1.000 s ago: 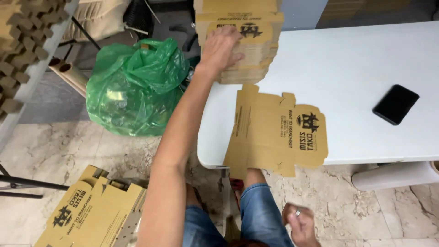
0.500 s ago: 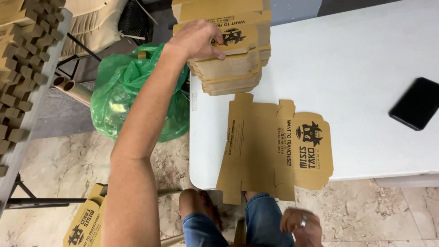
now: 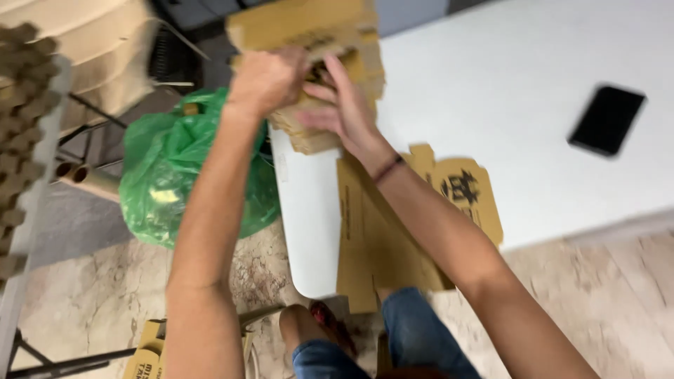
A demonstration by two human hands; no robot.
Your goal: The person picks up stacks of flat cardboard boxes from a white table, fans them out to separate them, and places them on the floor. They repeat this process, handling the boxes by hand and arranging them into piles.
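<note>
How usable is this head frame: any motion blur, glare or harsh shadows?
Head view: motion blur smears the whole frame, worst on the left hand, right hand and the stack of flat cardboard boxes they grip; the unfolded box blank is soft too. Lighting is even, without harsh shadows; the white table is bright, nearly washed out; the black phone stays recognisable.

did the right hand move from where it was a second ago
Yes. The right hand has come up from beside the knee, below the white table edge, to the stack of flat brown cardboard boxes, where the left hand already rests.
</note>
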